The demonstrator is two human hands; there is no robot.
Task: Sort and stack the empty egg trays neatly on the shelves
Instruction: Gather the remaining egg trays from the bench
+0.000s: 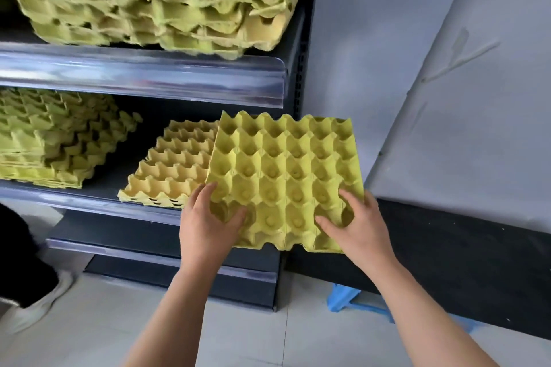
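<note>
I hold a yellow-green empty egg tray [286, 176] in front of the middle shelf [89, 199], tilted toward me. My left hand [208, 223] grips its near left corner, thumb in a cup. My right hand [354, 226] grips the near right corner, fingers curled over the edge. Behind the held tray, a low stack of trays [170, 170] lies on the middle shelf. A taller, uneven stack [56, 143] sits at the shelf's left. A big messy pile of trays [155, 0] fills the upper shelf [143, 74].
A grey wall [372, 39] stands right of the shelving. A leaning grey panel [477, 128] and a black board [447, 253] are at the right. A blue stool [354, 301] sits on the tiled floor. Another person's shoe [38, 304] is at the left.
</note>
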